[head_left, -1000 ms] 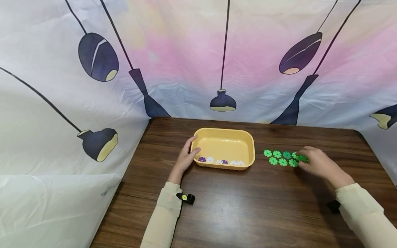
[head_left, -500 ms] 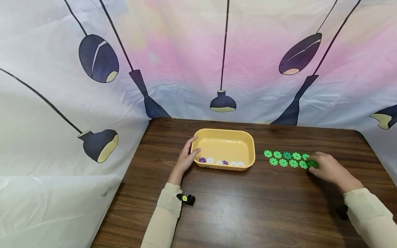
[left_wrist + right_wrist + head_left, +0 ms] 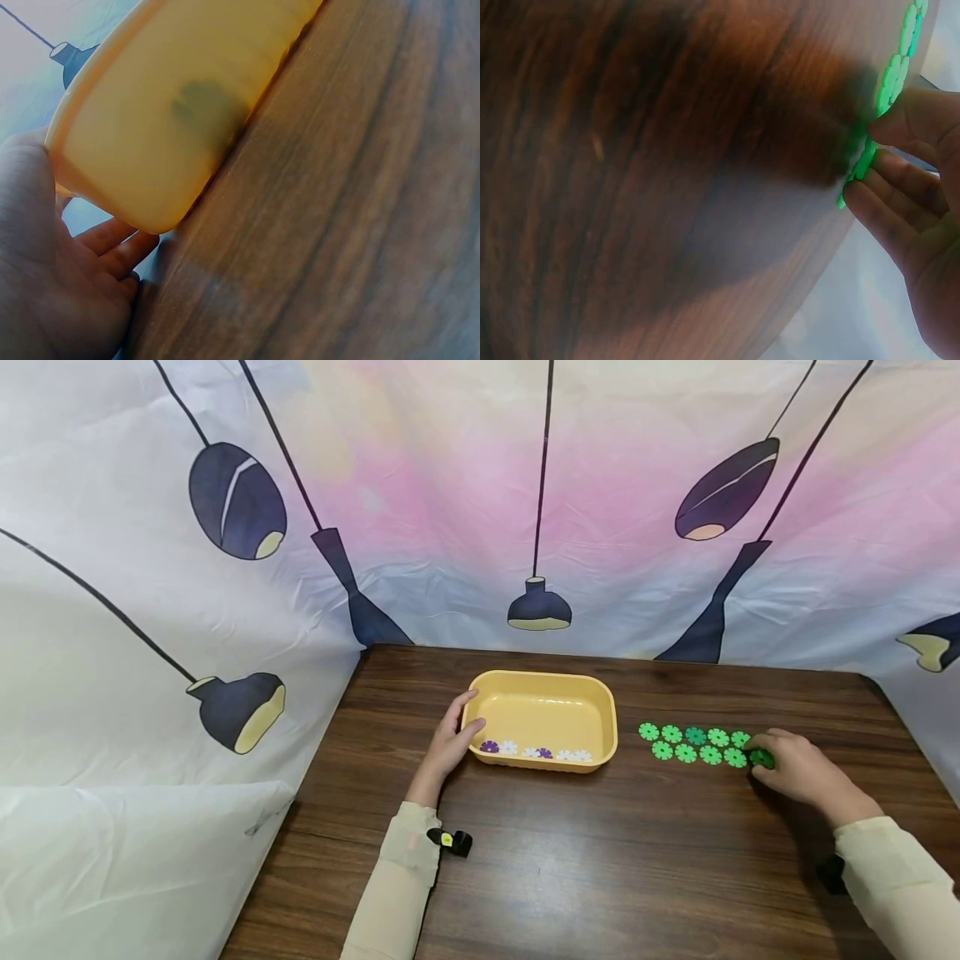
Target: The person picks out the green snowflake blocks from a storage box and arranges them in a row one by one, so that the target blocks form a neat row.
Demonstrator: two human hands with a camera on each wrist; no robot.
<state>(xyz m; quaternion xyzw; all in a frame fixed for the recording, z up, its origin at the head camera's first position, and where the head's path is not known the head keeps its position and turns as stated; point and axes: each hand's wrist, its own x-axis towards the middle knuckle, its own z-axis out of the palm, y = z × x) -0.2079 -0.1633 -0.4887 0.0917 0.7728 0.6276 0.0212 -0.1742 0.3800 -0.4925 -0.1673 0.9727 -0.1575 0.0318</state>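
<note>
My left hand (image 3: 446,745) grips the left end of a yellow plastic tray (image 3: 609,727), thumb over the rim and fingers outside. The left wrist view shows the tray's outer wall (image 3: 142,135) above this hand. Several purple and white flower-shaped discs (image 3: 508,748) lie along the tray's near inner side. To the right, green flower-shaped discs (image 3: 686,753) form two rows on the table. At the right end of the near row, my right hand (image 3: 810,777) pinches a darker-looking green disc (image 3: 761,757) between thumb and fingers. In the right wrist view, green discs (image 3: 889,82) appear edge-on beside the thumb.
Under everything is a dark brown wooden table (image 3: 570,860). A cloth backdrop (image 3: 450,510) printed with hanging lamps rises behind its far edge and along the left. Each forearm wears a pale sleeve and a small black wrist camera (image 3: 452,842).
My right hand has moved right along the green rows, then nearly stopped. Two more green discs now show at the right end. My left hand and the tray have stayed in place.
</note>
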